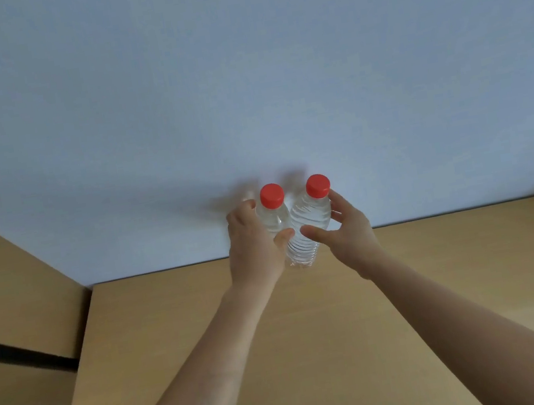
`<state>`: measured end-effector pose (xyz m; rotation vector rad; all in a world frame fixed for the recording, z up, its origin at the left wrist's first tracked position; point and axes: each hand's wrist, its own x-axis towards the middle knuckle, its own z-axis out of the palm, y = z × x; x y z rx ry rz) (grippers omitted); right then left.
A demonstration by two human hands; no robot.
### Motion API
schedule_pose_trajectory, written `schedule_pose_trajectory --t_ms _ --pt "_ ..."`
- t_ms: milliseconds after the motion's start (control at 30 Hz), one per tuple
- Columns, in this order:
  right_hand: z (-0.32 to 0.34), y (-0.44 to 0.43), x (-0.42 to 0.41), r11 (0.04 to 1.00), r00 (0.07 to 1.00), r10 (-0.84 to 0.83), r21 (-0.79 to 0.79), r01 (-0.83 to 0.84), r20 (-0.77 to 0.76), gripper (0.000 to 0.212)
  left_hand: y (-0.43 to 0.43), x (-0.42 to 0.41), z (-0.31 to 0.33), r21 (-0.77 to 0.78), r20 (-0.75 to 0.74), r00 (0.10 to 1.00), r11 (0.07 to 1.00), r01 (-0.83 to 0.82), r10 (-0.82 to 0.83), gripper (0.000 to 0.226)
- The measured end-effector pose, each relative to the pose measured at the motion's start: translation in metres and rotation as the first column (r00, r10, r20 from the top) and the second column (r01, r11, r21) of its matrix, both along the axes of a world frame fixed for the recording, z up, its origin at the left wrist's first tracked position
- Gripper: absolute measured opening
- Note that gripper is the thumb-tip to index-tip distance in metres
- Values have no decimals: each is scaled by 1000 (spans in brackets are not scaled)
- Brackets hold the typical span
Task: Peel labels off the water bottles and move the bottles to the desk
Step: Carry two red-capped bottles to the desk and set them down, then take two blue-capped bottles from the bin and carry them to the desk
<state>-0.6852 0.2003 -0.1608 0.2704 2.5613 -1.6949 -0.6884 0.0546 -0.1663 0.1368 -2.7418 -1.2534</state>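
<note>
Drawers (18,329) in light wood are seen at the far left, split by a dark gap. Beside them the desk (315,351) is seen, also of light wood, its far edge met by a pale blue-grey wall (238,67). The rest of the desk top is bare wood, crossed only by the two forearms.

Two bottles are counted, both clear, both capped in red, and no label is seen on either. They are held near the middle of the desk's far edge, just above or on it; contact with the top cannot be told. The left bottle (273,217) is gripped by the left hand (252,242), which is wrapped round its body with the thumb across the front. Its long axis is kept close to upright, the cap (272,196) pointing up and slightly left. The right bottle (307,227) is gripped by the right hand (343,236), thumb in front and fingers behind. Its axis is tilted, its cap (317,186) pointing up and to the right, its ribbed base down and towards the left. The bases are brought together while the caps are spread apart, so a narrow V is formed. Two caps and two hands are counted. A soft shadow is cast on the wall behind the bottles.
</note>
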Motion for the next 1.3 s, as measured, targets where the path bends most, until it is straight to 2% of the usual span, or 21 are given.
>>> schedule_pose_trajectory --t_ms 33,100,200,233,333,433,600,767,933,1033,1133,1300 --pt "6 2 4 1000 1000 1 -16 -1 14 78 -1 5 2 13 -15 1000 1000 -6 6 78" --pt "20 12 17 990 994 -112 -81 113 14 80 -2 18 8 44 -117 992 998 -44 49 83" --pt "45 35 45 941 957 -290 -187 281 -19 56 6 42 28 130 -310 948 991 -31 71 64" --pt "53 44 58 930 952 -307 -218 296 -19 49 13 50 38 179 -310 950 984 6 51 52" --pt "71 77 102 893 935 -355 -306 329 -29 36 45 76 68 435 -120 991 894 109 -62 14" --pt "85 124 156 846 894 -444 -359 394 -66 27 94 109 84 516 -33 969 826 226 -245 9" --pt "105 226 277 741 747 -648 -355 571 -151 12 216 193 105 524 -43 852 714 463 -521 4" --pt "112 335 440 565 525 -825 -316 762 -211 14 361 313 121 502 -78 605 492 711 -793 7" --pt "106 402 600 286 225 -951 -326 901 -213 14 483 440 130 483 -92 255 181 857 -962 6" --pt "100 427 676 89 3 -976 -385 919 -218 10 539 508 130 424 -94 45 1 905 -995 8" --pt "86 447 735 -94 -182 -966 -405 910 -184 11 587 564 123 422 -83 -115 -139 896 -990 7" --pt "64 477 813 -328 -386 -915 -333 884 -122 18 664 643 100 426 -22 -347 -323 845 -938 7"
